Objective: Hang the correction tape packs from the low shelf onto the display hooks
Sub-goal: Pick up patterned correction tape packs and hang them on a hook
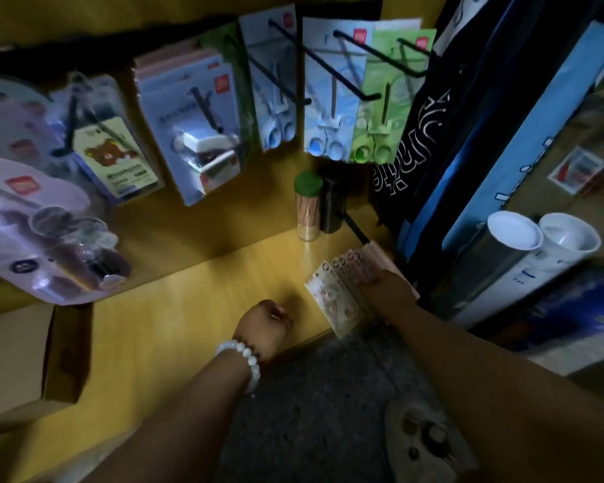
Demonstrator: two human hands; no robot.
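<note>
**Right hand on the fanned packs at the shelf edge**

Head view: at lower right of centre, the right hand (389, 291) rests on a fanned stack of correction tape packs (339, 291) lying on the yellow low shelf (189, 301); whether its fingers curl around them cannot be told. At centre bottom, the left hand (267, 324), with a white bead bracelet (243, 360) on its wrist, is a closed fist holding nothing visible. Black display hooks (360, 64) carrying scissor packs (328, 99) fill the upper frame.

Packs (342, 291) lie fanned at the shelf's (189, 308) right front, under the right hand (389, 291). Left hand (267, 325) sits left of them. Jar (307, 207) stands behind; scissors (332, 95) hang on hooks (360, 64) above.
</note>
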